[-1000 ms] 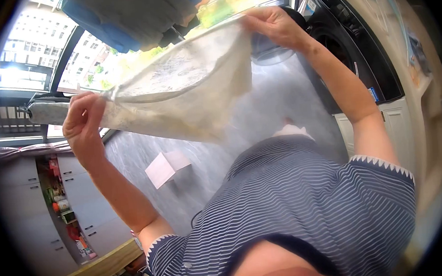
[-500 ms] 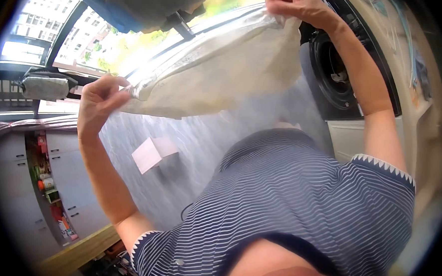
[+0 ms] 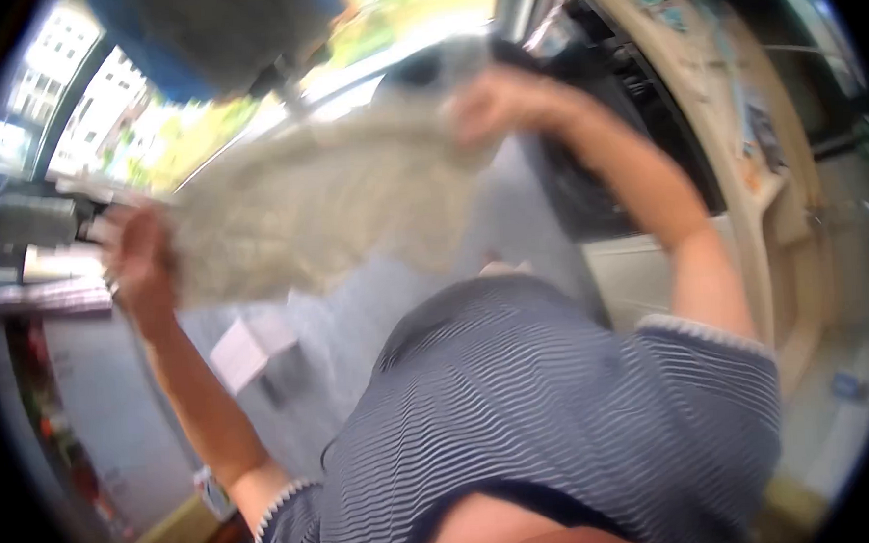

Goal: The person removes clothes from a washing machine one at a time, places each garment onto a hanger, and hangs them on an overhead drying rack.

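Observation:
A thin, pale beige cloth (image 3: 323, 204) hangs stretched between my two raised hands, and motion smears its lower edge. At its left end, my left hand (image 3: 144, 257) grips the cloth, though the fingers are blurred. My right hand (image 3: 500, 106) is closed on the opposite upper corner, a little higher than the left. I cannot tell from its shape what kind of cloth item it is.
Dark hanging laundry (image 3: 226, 37) is above, before the bright window. A black front-loading washing machine (image 3: 623, 114) stands at right, beside a beige shelf frame (image 3: 755, 205). A small pale box-like stool (image 3: 252, 350) sits on the grey floor; cabinets (image 3: 117, 396) line the left.
Both hands have come down with the cloth; the right one has also moved left, toward my middle. The cloth now sags and swings more. The whole view has shifted and blurred.

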### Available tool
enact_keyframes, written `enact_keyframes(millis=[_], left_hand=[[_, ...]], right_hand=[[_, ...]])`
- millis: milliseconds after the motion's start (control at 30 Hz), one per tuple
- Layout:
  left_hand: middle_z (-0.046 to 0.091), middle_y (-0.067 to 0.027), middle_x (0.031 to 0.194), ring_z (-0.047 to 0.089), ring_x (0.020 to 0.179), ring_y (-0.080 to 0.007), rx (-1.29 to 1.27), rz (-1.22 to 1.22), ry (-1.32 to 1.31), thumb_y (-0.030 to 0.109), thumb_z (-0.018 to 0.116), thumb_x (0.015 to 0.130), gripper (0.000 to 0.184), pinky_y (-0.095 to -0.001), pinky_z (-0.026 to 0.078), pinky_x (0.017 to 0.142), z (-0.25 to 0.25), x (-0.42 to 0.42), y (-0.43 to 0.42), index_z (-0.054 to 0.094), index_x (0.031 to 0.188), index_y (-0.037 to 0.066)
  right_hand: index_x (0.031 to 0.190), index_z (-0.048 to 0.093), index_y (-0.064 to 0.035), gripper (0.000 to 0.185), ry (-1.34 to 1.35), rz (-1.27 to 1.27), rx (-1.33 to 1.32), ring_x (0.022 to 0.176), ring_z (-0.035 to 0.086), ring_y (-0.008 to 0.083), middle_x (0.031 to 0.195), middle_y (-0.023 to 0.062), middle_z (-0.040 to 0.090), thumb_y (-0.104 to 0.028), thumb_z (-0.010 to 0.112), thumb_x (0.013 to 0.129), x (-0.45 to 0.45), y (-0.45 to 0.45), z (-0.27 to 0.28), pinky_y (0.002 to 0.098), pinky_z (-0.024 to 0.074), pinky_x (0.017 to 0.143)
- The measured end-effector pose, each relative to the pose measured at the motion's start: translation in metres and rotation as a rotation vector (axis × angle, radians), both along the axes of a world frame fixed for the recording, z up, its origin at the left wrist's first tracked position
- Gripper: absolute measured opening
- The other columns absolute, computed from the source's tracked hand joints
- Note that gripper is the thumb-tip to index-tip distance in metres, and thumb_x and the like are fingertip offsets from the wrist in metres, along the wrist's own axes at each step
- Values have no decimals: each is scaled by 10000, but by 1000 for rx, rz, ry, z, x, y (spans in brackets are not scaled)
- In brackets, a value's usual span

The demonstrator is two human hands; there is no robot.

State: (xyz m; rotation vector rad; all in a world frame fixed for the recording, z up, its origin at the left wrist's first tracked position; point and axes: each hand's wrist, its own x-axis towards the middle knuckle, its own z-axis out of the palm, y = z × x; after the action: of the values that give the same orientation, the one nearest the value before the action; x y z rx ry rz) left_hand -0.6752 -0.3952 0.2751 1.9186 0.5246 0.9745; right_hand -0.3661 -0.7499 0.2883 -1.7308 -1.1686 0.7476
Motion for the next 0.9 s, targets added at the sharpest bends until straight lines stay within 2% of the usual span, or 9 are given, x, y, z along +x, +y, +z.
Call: enact_keyframes(millis=[100,200,267,333,433,533,733,800,900], left_hand=[[515,29,721,438,671,-30,-229,-76,134,115,577,818,115,-158,334,592,-49,0,-16,600,842,5],[568,-21,812,511,725,-71,-389,-317,-66,96,528,849,105,-183,389,678,-33,1,-13,564,894,9],[560,-44,878,517,784,-100,-557,-404,-193,88,489,867,123,-209,393,711,-46,11,-13,539,944,7],[554,-46,886,512,796,-103,-671,-487,-229,121,478,877,157,-213,390,720,-57,22,-4,523,972,4],[538,0,837,500,781,-63,-533,-520,30,148,498,872,186,-169,378,712,-64,28,11,529,993,11],[535,15,823,496,721,-43,-331,-324,153,85,546,837,158,-150,381,645,-74,58,-22,562,972,5],[545,-13,806,500,675,-71,113,-558,226,133,708,694,211,-198,416,588,-71,113,-135,625,854,22],[585,-66,786,560,670,-171,152,-483,362,227,728,619,278,-281,446,609,-75,125,-161,638,809,44],[594,-43,800,564,629,-163,43,-510,370,195,667,677,221,-267,443,600,-93,134,-174,638,834,41]], right_hand=[[834,659,-45,180,-79,-218,53,708,546,72,763,37,626,-204,654,749,6,-10,-79,242,447,690],[835,645,-46,101,-152,-223,279,694,532,51,749,-14,603,-132,601,805,-15,-6,1,201,440,658],[862,628,-47,97,88,-232,412,663,516,43,740,-21,586,-110,560,833,-27,-3,-10,179,432,619],[859,601,-47,167,185,-294,154,596,490,29,694,-39,548,-210,572,833,-18,0,-57,178,425,549],[841,593,-48,178,367,-427,203,528,480,45,667,-15,540,-220,547,843,-6,1,-76,190,411,458],[849,588,-20,177,101,-402,241,534,480,46,643,-9,538,-186,528,843,-22,16,-52,192,401,455],[864,565,4,172,-69,-308,144,642,528,75,716,20,550,-159,536,821,-52,58,-44,212,441,538],[859,566,5,171,-6,-287,155,648,537,86,721,27,553,-157,537,817,-62,69,-43,219,454,537],[863,571,8,169,-76,-269,188,676,554,109,754,50,570,-150,540,809,-65,80,-48,228,477,543]])
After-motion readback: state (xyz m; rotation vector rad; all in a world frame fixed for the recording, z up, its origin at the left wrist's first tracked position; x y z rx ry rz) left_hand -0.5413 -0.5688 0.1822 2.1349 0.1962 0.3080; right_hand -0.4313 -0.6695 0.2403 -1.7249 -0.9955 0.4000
